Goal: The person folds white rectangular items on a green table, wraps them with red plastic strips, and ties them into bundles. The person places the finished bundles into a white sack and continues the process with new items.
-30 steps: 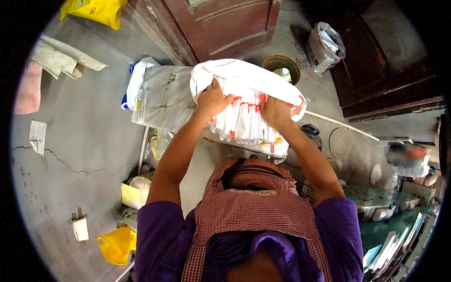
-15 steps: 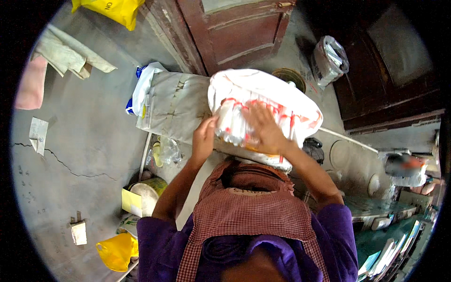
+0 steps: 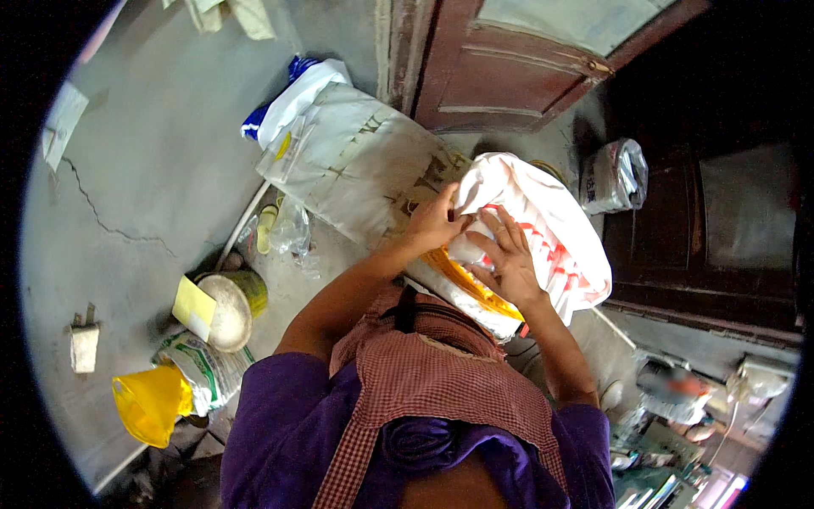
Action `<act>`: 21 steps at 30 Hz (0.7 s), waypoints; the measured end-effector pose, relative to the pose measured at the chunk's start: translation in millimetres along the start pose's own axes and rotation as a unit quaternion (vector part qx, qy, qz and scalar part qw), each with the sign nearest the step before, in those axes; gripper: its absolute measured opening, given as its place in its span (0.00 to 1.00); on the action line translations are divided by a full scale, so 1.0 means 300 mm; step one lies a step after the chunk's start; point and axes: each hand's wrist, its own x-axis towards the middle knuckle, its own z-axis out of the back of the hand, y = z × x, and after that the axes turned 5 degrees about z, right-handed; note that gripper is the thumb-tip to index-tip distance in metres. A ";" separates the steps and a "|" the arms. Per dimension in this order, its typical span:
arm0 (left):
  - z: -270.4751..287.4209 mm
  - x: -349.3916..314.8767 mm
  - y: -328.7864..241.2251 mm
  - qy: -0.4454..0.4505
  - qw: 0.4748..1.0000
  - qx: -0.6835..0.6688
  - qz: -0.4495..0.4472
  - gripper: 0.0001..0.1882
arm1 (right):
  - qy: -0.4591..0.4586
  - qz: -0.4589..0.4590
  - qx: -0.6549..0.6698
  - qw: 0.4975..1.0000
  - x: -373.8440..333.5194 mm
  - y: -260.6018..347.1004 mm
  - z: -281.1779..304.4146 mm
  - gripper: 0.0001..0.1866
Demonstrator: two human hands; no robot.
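Right hand (image 3: pixel 509 259) is held well open, its fingers spread and slightly bent over the clear plastic packets (image 3: pixel 555 254) in the mouth of the white bag (image 3: pixel 530 174); whether any packet is gripped cannot be told. Left hand (image 3: pixel 437 222) is placed just across from it, at the bag's left edge, with its fingers partly curled and thumb apart; whether the bag's edge is pinched there cannot be made out. Clear plastic is seen between the two hands, and red-marked packets are spread beyond the right fingertips, toward the bag's right side. An orange strip (image 3: pixel 479 288) is shown along the near side, below the hands. Close to it, a checked apron (image 3: pixel 449 377) is worn over a purple top (image 3: pixel 280 407). Farther off to the left, a long pale printed cover (image 3: pixel 365 161) is stretched, with a round tub (image 3: pixel 226 314) placed below it. Farthest away, a reddish-brown door (image 3: pixel 496 81) and a silvery bag (image 3: pixel 610 174) are seen.
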 end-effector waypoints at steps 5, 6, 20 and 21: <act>-0.013 -0.140 -0.078 -0.111 0.988 -0.101 -0.047 0.30 | -0.014 -0.039 0.014 0.999 0.005 -0.071 -0.055 0.29; 0.015 -0.164 -0.099 -0.091 0.993 -0.073 -0.035 0.31 | 0.005 -0.045 0.005 0.999 0.008 -0.057 -0.070 0.29; 0.079 -0.197 0.054 0.066 0.996 -0.050 -0.045 0.41 | 0.097 -0.056 -0.081 0.990 0.027 -0.012 -0.148 0.28; 0.067 -0.185 0.038 0.080 0.992 -0.099 -0.006 0.42 | 0.100 -0.061 -0.083 0.990 0.039 -0.016 -0.133 0.29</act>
